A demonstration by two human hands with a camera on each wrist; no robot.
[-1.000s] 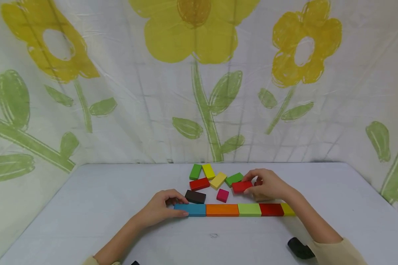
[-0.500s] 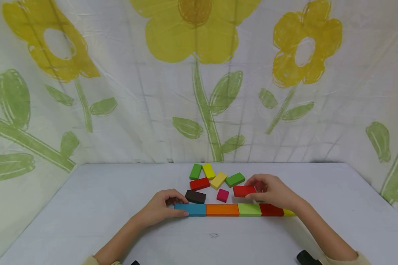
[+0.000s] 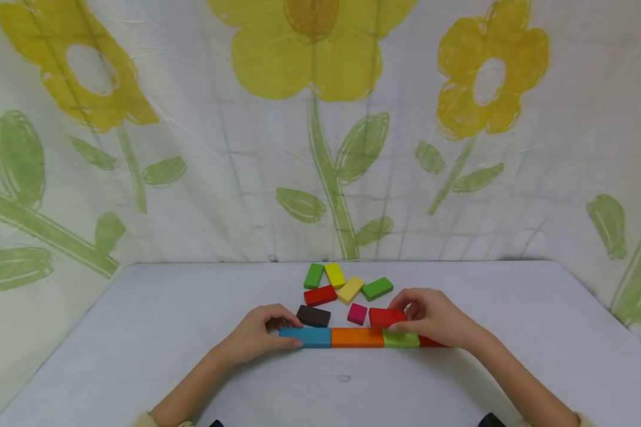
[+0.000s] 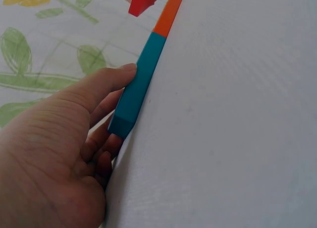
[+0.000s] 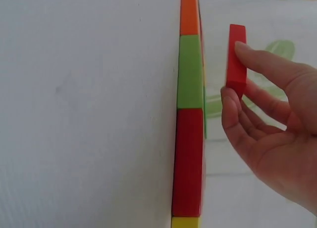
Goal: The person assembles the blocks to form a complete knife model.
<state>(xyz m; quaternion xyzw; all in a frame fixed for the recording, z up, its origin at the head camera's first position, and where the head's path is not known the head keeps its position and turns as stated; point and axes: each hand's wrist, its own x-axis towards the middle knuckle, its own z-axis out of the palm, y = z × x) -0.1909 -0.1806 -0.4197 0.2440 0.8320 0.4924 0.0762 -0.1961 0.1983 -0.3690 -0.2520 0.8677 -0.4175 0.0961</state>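
The fingers of the right hand (image 3: 438,317) pinch a red block (image 3: 386,318) near one end. It looks lifted, just past the side of the row that faces the far edge of the surface (image 3: 101,338). The fingers of the left hand (image 3: 259,333) grip the blue block (image 3: 312,338), at the row's end toward the surface's left edge.

The red block could tip or slip, because only one end is held, and then it might bump the row crooked. The pink block (image 3: 357,314) is just beside it, so a small swing could knock it. If the left hand twists, the blue block could pull away from the orange block (image 3: 357,338) and leave a gap.

The row has five blocks: blue, orange, light green (image 3: 400,341), dark red (image 5: 188,163) and yellow (image 5: 185,222). Seven loose blocks lie between the row and the far edge: two green (image 3: 314,276) (image 3: 377,289), one bright yellow (image 3: 335,276), one small red (image 3: 320,295), one tan (image 3: 350,290), one black (image 3: 313,316) and the pink. With the held one, I count thirteen. The right hand may hide more.
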